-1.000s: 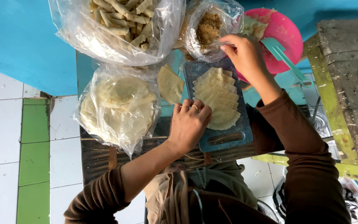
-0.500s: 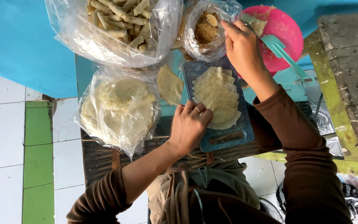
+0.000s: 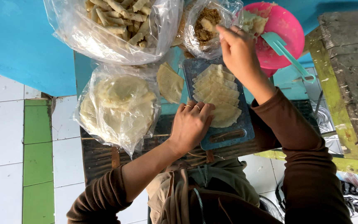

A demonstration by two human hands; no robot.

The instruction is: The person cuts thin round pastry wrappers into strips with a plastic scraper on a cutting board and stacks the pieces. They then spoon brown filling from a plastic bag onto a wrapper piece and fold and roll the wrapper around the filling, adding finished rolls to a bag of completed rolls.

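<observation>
Blue wall and white-and-green floor tiles frame a cluttered surface point(image 3: 104, 153). Pale folded wrappers point(image 3: 218, 93) overlap along a blue cutting board point(image 3: 245, 132); left hand point(image 3: 191, 124) presses flat on them, right hand point(image 3: 237, 49) pinches filling at the bag point(image 3: 206, 25)

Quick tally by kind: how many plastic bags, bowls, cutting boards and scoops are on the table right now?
Clear plastic bags: 3, holding rolls, brown filling and round wrappers
Pink bowl: 1
Blue cutting board: 1
Teal scoop: 1
Total: 6
</observation>
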